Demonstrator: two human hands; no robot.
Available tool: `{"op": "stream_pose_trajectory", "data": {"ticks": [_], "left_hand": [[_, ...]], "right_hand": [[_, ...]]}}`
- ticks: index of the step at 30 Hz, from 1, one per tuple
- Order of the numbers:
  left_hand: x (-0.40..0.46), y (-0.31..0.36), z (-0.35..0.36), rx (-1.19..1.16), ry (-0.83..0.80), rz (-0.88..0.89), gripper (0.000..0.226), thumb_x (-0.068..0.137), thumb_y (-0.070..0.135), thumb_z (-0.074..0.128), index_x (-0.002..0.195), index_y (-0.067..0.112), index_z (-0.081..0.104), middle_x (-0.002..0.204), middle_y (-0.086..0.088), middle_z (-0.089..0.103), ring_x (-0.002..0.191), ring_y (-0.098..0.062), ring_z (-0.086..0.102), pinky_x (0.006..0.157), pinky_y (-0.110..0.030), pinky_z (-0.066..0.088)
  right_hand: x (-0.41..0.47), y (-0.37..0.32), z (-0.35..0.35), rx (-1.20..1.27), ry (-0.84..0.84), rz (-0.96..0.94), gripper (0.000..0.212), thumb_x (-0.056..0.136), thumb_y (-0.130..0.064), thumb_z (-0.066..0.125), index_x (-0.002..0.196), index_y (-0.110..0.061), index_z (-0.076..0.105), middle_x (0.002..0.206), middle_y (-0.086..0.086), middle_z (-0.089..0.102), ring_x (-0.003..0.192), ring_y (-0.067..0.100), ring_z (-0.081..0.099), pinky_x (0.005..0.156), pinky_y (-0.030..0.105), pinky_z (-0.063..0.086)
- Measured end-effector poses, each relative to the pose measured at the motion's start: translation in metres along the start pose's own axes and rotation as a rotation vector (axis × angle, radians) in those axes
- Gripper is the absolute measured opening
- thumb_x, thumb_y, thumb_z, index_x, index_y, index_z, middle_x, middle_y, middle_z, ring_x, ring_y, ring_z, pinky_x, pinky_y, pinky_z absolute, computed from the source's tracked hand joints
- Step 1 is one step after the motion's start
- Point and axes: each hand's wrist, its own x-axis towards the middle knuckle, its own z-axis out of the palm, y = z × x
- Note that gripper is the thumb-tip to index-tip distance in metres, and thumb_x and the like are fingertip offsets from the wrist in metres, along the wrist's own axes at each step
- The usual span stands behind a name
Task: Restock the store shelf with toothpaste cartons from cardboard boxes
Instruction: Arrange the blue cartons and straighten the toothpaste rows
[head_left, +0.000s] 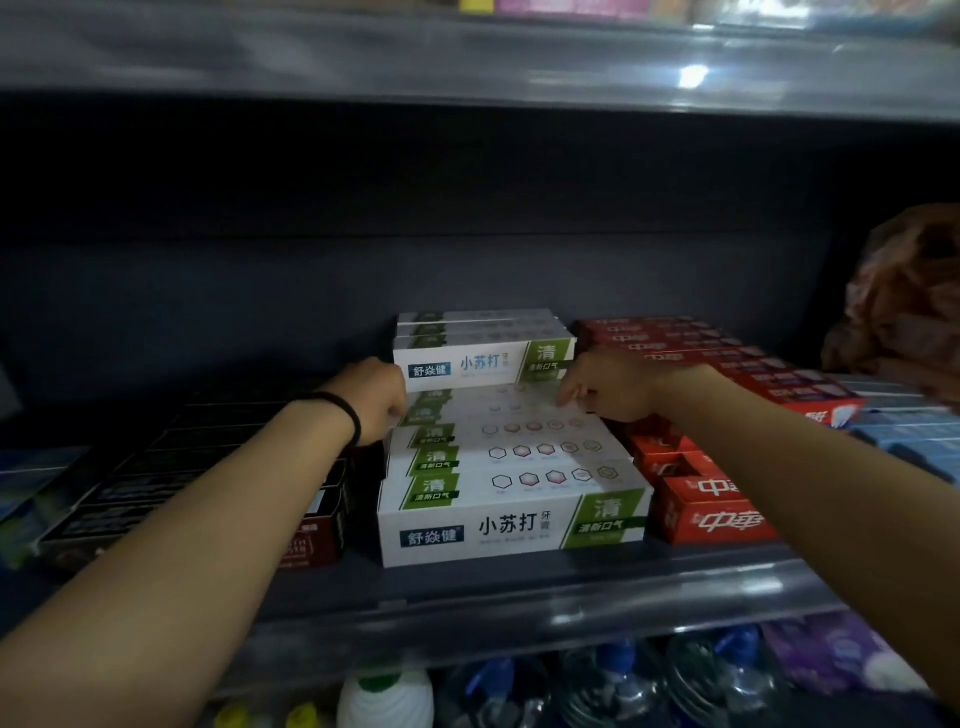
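Observation:
White and green toothpaste cartons (511, 499) lie in a row from the shelf's front edge toward the back. A second layer of the same cartons (483, 343) is stacked at the rear. My left hand (371, 397) presses against the left end of the upper front carton, with a black band on its wrist. My right hand (605, 384) touches the right end of that same carton, fingers curled down onto the lower layer. Whether the fingers clamp the carton or only rest on it is unclear.
Black cartons (171, 488) fill the shelf to the left and red cartons (717, 405) to the right, with blue ones (904, 441) beyond. A brown bag (904, 296) sits far right. The shelf rail (519, 613) runs in front, with bottles (384, 696) below.

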Motion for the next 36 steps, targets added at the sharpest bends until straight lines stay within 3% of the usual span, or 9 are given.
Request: {"op": "stream_pose_trajectory", "data": {"ticks": [4, 8, 14, 22, 28, 32, 36], "left_hand": [[0.004, 0.005, 0.002, -0.036, 0.016, 0.001, 0.016, 0.083, 0.003, 0.057, 0.084, 0.01, 0.071, 0.098, -0.004, 0.066, 0.088, -0.023, 0.063, 0.083, -0.037, 0.054], [0.006, 0.007, 0.001, -0.013, 0.014, 0.004, 0.019, 0.083, 0.0, 0.054, 0.074, 0.013, 0.064, 0.103, -0.007, 0.064, 0.09, -0.025, 0.062, 0.082, -0.033, 0.053], [0.009, 0.007, 0.003, -0.052, 0.022, -0.05, 0.02, 0.084, 0.005, 0.057, 0.099, 0.007, 0.071, 0.114, -0.01, 0.063, 0.1, -0.028, 0.061, 0.09, -0.038, 0.051], [0.012, 0.015, -0.004, -0.079, 0.072, -0.071, 0.021, 0.085, 0.004, 0.059, 0.101, 0.002, 0.071, 0.11, -0.014, 0.064, 0.095, -0.028, 0.062, 0.09, -0.037, 0.051], [0.0, 0.02, -0.004, -0.068, 0.071, -0.043, 0.021, 0.084, 0.001, 0.058, 0.1, 0.004, 0.072, 0.112, -0.015, 0.064, 0.094, -0.029, 0.062, 0.087, -0.032, 0.051], [-0.009, 0.023, -0.005, -0.043, 0.039, -0.023, 0.03, 0.087, -0.001, 0.055, 0.113, 0.008, 0.069, 0.123, -0.011, 0.06, 0.105, -0.027, 0.06, 0.09, -0.026, 0.046], [-0.019, 0.026, -0.02, -0.069, -0.02, -0.014, 0.024, 0.084, 0.001, 0.061, 0.105, 0.007, 0.071, 0.113, -0.008, 0.065, 0.1, -0.024, 0.061, 0.087, -0.027, 0.048]], "right_hand": [[-0.006, 0.004, -0.003, -0.018, -0.036, 0.016, 0.033, 0.095, -0.009, 0.05, 0.122, -0.023, 0.065, 0.128, -0.006, 0.059, 0.115, 0.015, 0.055, 0.094, 0.025, 0.044], [-0.006, 0.009, -0.007, -0.047, 0.015, 0.005, 0.02, 0.092, -0.01, 0.052, 0.105, -0.008, 0.068, 0.111, 0.006, 0.067, 0.103, 0.025, 0.061, 0.092, 0.043, 0.049], [0.002, 0.017, -0.002, -0.136, -0.007, 0.032, 0.019, 0.087, -0.007, 0.056, 0.102, -0.006, 0.067, 0.109, 0.006, 0.064, 0.098, 0.023, 0.06, 0.089, 0.045, 0.05], [0.006, 0.013, -0.005, -0.153, 0.036, -0.003, 0.017, 0.089, -0.011, 0.053, 0.087, -0.008, 0.07, 0.091, 0.006, 0.069, 0.083, 0.023, 0.064, 0.08, 0.043, 0.053], [-0.004, 0.011, -0.003, -0.187, 0.006, -0.032, 0.012, 0.087, -0.01, 0.058, 0.088, -0.006, 0.069, 0.09, 0.008, 0.069, 0.083, 0.026, 0.063, 0.079, 0.043, 0.052], [-0.019, 0.009, -0.004, -0.168, -0.01, 0.016, 0.022, 0.087, -0.008, 0.059, 0.104, -0.014, 0.071, 0.109, 0.0, 0.068, 0.1, 0.021, 0.06, 0.091, 0.036, 0.048], [-0.036, -0.002, -0.017, -0.138, -0.019, 0.047, 0.022, 0.09, -0.008, 0.059, 0.11, -0.009, 0.069, 0.113, 0.001, 0.066, 0.103, 0.021, 0.06, 0.09, 0.034, 0.048]]}}
